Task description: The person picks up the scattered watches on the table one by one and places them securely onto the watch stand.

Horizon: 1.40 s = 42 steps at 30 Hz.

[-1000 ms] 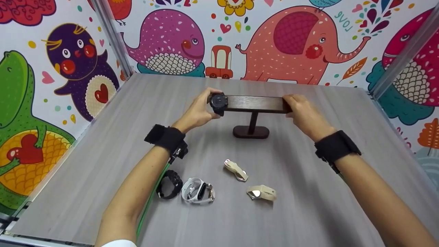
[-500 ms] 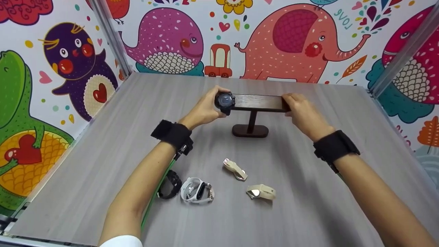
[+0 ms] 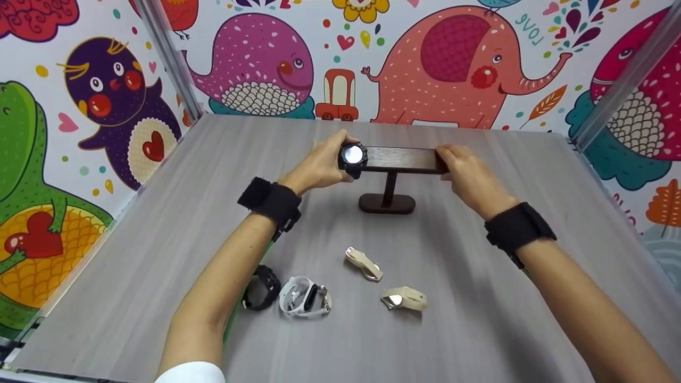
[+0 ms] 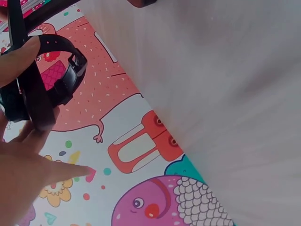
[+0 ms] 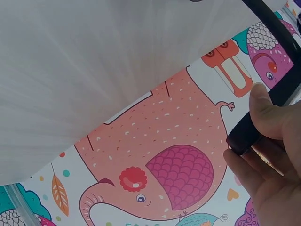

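Observation:
A dark brown wooden T-shaped watch stand (image 3: 401, 158) stands upright on the table. Around the left end of its bar is a black wristwatch (image 3: 353, 154), its round face towards me and catching the light. My left hand (image 3: 317, 166) holds this watch between thumb and fingers. In the left wrist view the bar (image 4: 38, 101) passes through the loop of the watch strap (image 4: 74, 75). With thumb and fingers on opposite sides, my right hand (image 3: 473, 178) grips the bar's right end, which also shows as a dark bar end (image 5: 244, 135) in the right wrist view.
Nearer me lie a black watch (image 3: 262, 288), partly behind my left forearm, a white watch (image 3: 306, 297), and two cream-strapped watches (image 3: 364, 263), one further right (image 3: 404, 298). A green cable runs along the left forearm. Printed cartoon walls (image 3: 255, 64) enclose the table's back and sides.
My left hand has slid the black watch rightward along the bar from its left end. The right hand stays on the bar's right end, and the stand stays in place.

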Tool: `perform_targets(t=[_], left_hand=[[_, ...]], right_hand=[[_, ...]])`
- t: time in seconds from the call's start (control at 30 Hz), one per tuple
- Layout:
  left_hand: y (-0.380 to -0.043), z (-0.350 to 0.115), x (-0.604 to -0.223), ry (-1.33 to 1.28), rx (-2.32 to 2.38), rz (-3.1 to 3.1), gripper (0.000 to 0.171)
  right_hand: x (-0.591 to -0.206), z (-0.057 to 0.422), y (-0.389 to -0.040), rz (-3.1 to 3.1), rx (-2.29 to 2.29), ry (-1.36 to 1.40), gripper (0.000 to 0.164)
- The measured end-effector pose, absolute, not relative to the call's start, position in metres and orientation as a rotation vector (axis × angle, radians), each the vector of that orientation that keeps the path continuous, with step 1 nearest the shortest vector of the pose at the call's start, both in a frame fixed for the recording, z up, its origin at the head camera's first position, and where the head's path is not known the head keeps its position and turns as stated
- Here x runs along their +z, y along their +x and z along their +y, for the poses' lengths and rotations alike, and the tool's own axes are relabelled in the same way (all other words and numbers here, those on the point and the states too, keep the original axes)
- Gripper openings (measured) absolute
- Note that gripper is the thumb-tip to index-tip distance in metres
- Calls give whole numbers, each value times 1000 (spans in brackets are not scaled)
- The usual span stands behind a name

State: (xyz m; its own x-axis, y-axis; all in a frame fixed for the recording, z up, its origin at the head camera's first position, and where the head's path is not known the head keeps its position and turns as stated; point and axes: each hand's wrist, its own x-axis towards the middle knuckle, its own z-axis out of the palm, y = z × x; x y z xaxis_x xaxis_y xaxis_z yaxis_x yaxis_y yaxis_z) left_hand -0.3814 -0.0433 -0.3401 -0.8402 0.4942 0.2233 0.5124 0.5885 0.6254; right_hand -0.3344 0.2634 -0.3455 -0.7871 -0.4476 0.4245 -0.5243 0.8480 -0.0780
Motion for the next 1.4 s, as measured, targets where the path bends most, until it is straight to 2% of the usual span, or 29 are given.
perform_targets(t=[0.3,0.67,1.17,1.4], left_hand=[[-382,-21,-334,-957,-826,-2852,65],[-382,2,-333,-989,-704,-2845,63],[-378,8,-335,-1045,-639,-2794,60],[-375,8,-339,-1063,-580,-2753,66]], right_hand=[[-346,264,-335,-2641,262,713,50],[-345,263,-335,-2647,272,704,49],[-347,261,-337,-2619,295,712,51],[-345,263,-335,-2625,271,712,50]])
